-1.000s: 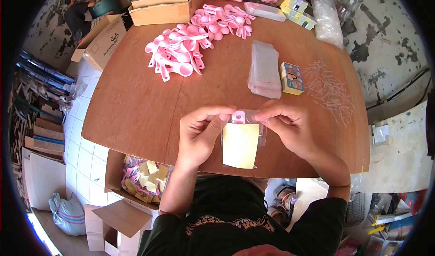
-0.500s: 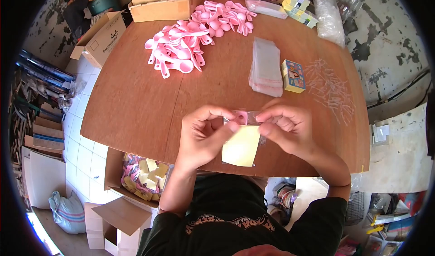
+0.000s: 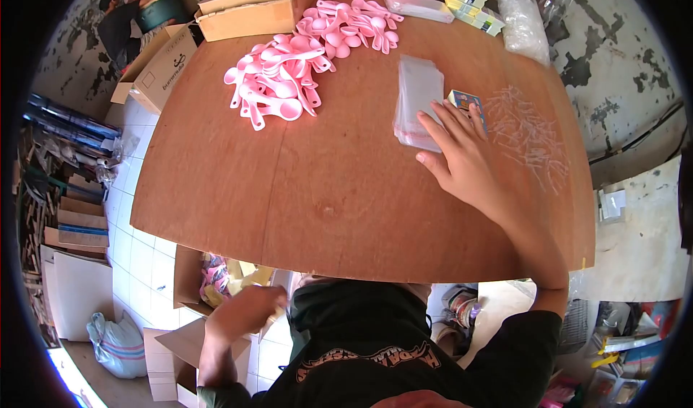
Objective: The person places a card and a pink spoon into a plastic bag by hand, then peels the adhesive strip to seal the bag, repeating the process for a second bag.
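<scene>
So the right hand [image 3: 462, 155] is held open, fingers spread, over the counter [image 3: 346, 213], with part of the small card stack [image 3: 464, 99] covered by it. Whether the cards are actually being touched can't be told. The clear bags [image 3: 419, 97] are laid flat in a pile just left of the cards, pretty much by the thumb and index finger. Over on the other side, a bunch of thin clear strips [image 3: 527, 137] is scattered loosely.

The left hand [image 3: 245, 313] is blurred, down below the counter's near edge, by the open carton [image 3: 189, 274] where pink and yellow packets [image 3: 234, 274] are kept. Whether it's open or closed, or if anything's gripped, can't be told.

Pink spoons [image 3: 278, 83] are heaped toward the far left of the counter, in two piles that nearly run together, and a cardboard box [image 3: 253, 14] is parked right behind them.
</scene>
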`<state>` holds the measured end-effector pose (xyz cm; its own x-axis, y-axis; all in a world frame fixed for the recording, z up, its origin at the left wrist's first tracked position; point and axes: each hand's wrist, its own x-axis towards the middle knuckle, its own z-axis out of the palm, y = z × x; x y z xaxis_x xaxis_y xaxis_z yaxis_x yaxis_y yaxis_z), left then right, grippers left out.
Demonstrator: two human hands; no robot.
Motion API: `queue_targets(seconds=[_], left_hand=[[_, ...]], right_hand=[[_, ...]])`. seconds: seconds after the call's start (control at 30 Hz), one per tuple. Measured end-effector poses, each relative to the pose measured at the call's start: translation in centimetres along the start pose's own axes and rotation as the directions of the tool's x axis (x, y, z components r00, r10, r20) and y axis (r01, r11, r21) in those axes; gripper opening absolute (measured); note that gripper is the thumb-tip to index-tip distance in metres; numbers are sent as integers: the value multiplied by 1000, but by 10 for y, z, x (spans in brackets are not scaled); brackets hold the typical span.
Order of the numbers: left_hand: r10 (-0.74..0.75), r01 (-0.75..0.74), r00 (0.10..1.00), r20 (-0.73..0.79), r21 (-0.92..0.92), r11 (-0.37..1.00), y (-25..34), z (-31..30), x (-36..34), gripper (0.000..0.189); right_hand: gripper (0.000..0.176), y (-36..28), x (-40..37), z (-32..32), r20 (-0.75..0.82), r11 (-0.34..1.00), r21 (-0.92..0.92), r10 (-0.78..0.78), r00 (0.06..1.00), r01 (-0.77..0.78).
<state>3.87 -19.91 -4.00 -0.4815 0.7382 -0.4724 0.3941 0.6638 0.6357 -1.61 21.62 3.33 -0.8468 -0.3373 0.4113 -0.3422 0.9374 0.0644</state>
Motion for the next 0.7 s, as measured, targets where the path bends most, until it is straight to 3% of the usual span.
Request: queue_targets(seconds=[0.03,0.1,0.13,0.2,0.23,0.27,0.3,0.37,0.43,0.47,0.5,0.53,0.57,0.6,0.63,0.7], left_hand=[[-3,3,1000,0,2,1000,-17,12,-5,28],[-284,350,925,-251,275,896,-38,30,-13,25],[-284,351,924,-255,278,894,-41,34,-15,25],[-348,347,937,-11,112,931,-38,38,-12,25],[-346,344,938,-8,115,932,-33,38,-9,25],[-115,118,992,52,-65,991,-24,37,-4,26],[129,-109,989,66,-253,961,-13,35,3,26],[402,-303,899,173,-419,856,21,14,17,28],[610,-486,792,38,-565,666,39,1,28,29],[682,-633,718,-136,-536,559,52,-11,35,33],[682,-694,686,-254,-508,510,63,-22,41,35],[669,-721,646,-368,-580,378,64,-20,52,39],[517,-604,721,-462,-784,142,76,-14,58,43],[473,-640,693,-545,-767,54,88,-20,72,44],[394,-657,722,-569,-743,131,96,-27,83,43],[221,-668,740,-635,-732,132,115,-30,105,52]], right_hand=[[47,4,-3,7,-2,1000,3,0,1000,0],[49,11,-5,20,96,995,-97,-1,995,11],[49,12,-6,26,91,995,-98,-2,996,10],[52,14,-9,34,146,995,-101,38,988,-24],[52,14,-9,33,148,994,-102,43,988,-28],[53,13,-8,32,153,993,-117,52,987,-34],[54,12,-7,31,158,990,-133,59,986,-39],[53,7,-5,25,116,986,-163,59,992,-40],[53,-2,-2,13,74,981,-192,50,996,-35],[53,-9,-2,4,68,985,-169,37,997,-26],[52,-16,-2,-3,60,989,-147,27,998,-18],[52,-23,-3,-9,59,988,-152,25,998,-16],[49,-30,-4,-14,48,992,-126,1,999,5],[47,-35,-5,-18,37,994,-102,-22,999,25],[47,-36,-6,-18,38,994,-110,-20,999,24],[44,-36,-9,-17,44,995,-45,-84,996,86]])
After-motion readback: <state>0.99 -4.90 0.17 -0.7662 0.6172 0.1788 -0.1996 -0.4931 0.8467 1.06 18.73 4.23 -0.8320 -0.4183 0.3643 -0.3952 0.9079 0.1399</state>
